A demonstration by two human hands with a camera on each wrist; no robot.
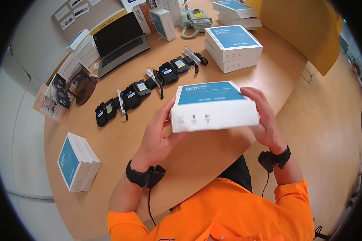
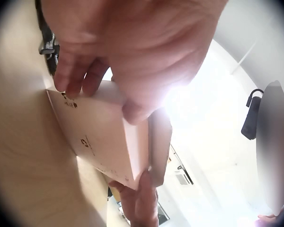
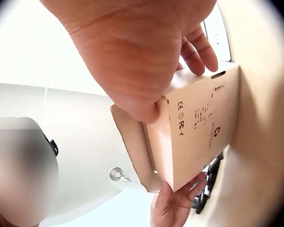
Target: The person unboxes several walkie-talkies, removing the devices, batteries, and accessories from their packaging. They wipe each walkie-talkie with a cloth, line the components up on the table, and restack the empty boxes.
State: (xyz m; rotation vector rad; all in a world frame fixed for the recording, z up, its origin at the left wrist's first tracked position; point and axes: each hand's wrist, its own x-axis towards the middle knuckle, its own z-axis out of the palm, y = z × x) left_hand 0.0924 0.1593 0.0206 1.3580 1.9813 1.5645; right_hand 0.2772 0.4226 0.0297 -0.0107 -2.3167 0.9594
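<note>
A white cardboard box (image 1: 215, 116) with a blue top label is held up over the table's near edge, between both hands. My left hand (image 1: 155, 134) grips its left end, and my right hand (image 1: 265, 118) grips the opposite end. In the left wrist view, the left thumb and fingers press on the box (image 2: 94, 127) from two sides. The right wrist view shows printed marks on one face of the box (image 3: 203, 120) and a cardboard flap (image 3: 130, 142) standing away from its body. What is inside is hidden.
On the wooden table (image 1: 189, 160), black devices (image 1: 130, 96) and cables lie in a row beyond the held box. Similar boxes stand stacked at the left (image 1: 82, 164) and back right (image 1: 233, 48). A laptop (image 1: 124, 48) and a telephone (image 1: 197, 20) are at the back.
</note>
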